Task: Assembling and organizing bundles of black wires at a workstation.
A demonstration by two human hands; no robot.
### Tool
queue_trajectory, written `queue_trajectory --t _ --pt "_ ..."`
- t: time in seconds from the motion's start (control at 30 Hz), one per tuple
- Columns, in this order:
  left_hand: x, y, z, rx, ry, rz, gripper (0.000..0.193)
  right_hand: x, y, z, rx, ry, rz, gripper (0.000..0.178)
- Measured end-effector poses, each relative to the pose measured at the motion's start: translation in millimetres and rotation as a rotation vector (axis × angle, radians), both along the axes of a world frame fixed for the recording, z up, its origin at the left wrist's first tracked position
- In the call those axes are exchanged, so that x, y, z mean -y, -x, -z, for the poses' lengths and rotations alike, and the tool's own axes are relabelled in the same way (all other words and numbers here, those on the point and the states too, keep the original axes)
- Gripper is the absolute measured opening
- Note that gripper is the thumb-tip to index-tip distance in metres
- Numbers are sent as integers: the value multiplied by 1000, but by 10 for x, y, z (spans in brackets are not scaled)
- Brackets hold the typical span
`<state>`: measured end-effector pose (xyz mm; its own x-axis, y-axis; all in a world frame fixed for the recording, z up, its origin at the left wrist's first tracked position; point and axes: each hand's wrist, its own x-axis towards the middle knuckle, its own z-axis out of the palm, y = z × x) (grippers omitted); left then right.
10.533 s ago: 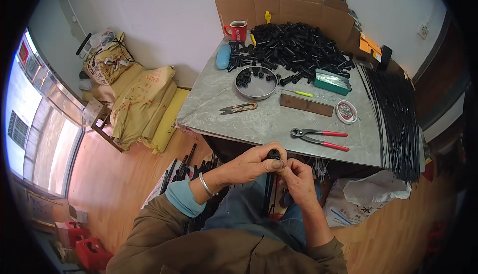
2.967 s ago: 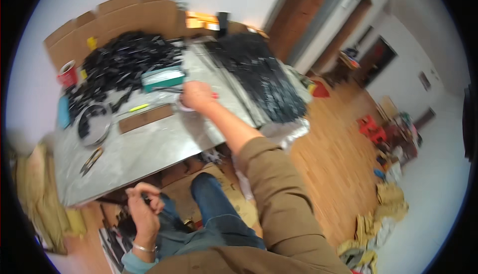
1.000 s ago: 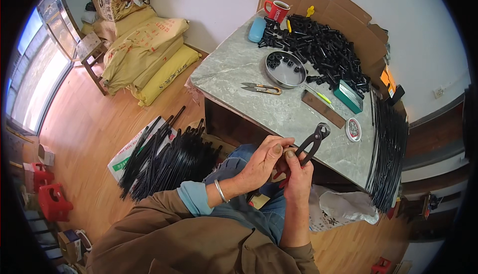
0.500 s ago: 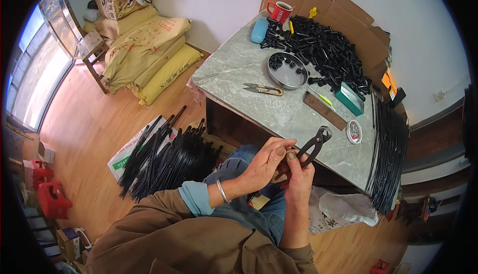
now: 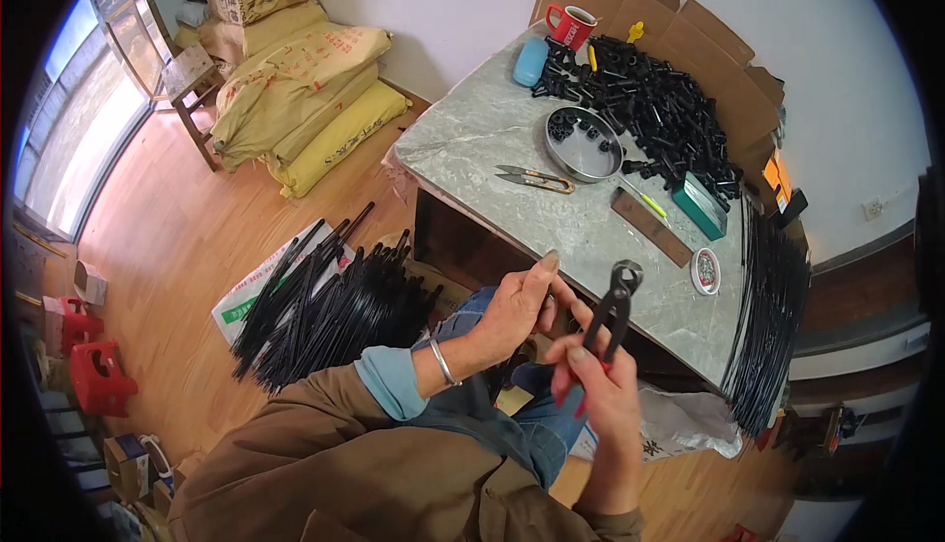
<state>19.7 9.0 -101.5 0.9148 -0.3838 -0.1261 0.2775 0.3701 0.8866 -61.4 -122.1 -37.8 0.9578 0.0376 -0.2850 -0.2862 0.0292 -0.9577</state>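
My right hand [image 5: 602, 384] is closed around the red handles of dark end-cutting pincers [image 5: 620, 308], their rounded jaws pointing up and away beside the table edge. Left of it, my left hand [image 5: 517, 308] has its thumb raised and a finger stretched to the right; the other fingers curl partly out of sight. I make out nothing in that hand. A silver bangle [image 5: 443, 363] circles the left wrist. Both hands are over my lap, in front of the grey marbled table [image 5: 463, 138].
On the table lie thread snips [image 5: 536, 180], a round metal bowl [image 5: 612, 163] with black parts, a heap of black fittings [image 5: 660, 99], a brown block [image 5: 650, 227], a small white dish [image 5: 705, 271] and long black rods [image 5: 763, 316]. More black rods [image 5: 335, 316] lie on the floor at left.
My hands have moved apart: the right has gone right and down with the pincers, the left slightly left with its thumb lifted. The view has shifted a little.
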Motion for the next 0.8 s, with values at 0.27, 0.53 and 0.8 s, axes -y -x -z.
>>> queue_trajectory --t 0.27,0.53,0.8 --pt "87 28 -60 -67 77 70 68 433 236 -46 -433 -192 -330 50" --pt "102 86 -21 32 18 155 68 440 210 -244 -550 -244 -351 50" --pt "113 121 -9 64 -27 203 70 415 296 -336 -654 -399 -294 29"
